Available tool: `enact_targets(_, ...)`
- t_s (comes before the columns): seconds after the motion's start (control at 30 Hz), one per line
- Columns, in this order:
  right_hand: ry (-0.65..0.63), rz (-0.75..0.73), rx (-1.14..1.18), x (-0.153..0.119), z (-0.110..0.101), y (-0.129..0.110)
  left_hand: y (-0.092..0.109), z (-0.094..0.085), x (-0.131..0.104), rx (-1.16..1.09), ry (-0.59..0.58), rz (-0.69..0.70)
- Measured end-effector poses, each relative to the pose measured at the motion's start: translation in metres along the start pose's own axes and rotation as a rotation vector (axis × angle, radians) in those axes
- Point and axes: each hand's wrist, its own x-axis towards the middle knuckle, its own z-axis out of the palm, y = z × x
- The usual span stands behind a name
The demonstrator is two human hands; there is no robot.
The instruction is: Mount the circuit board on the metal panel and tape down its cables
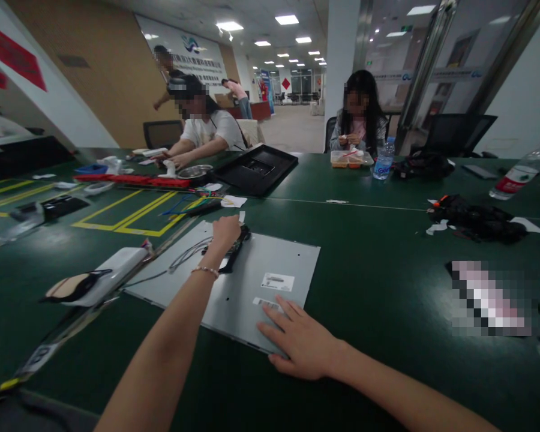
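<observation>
A flat grey metal panel (252, 282) lies on the dark green table (378, 264) in front of me, with white labels near its near edge. My left hand (225, 231) reaches to the panel's far side and its fingers close on a black circuit strip (234, 249) with grey cables running left. My right hand (299, 345) rests flat, fingers spread, on the panel's near right corner.
A white tool (103, 279) lies left of the panel, beside yellow floor-tape markings. A black tray (256, 170), red strip and coloured wires sit further back. Two people sit across the table; water bottles (384, 159) and black bags (477, 219) lie to the right.
</observation>
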Motion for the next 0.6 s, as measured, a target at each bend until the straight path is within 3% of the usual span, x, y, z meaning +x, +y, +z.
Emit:
enact_targets(0.37,-0.007,0.003,0.005,-0.001,-0.003,-0.001,-0.006,0.024,0.001,-0.069,-0.133,0.089)
enact_targets(0.6,-0.002,-0.003,-0.011,-0.001,-0.002,-0.001,-0.011,0.031,0.012,-0.216,-0.09,0.086)
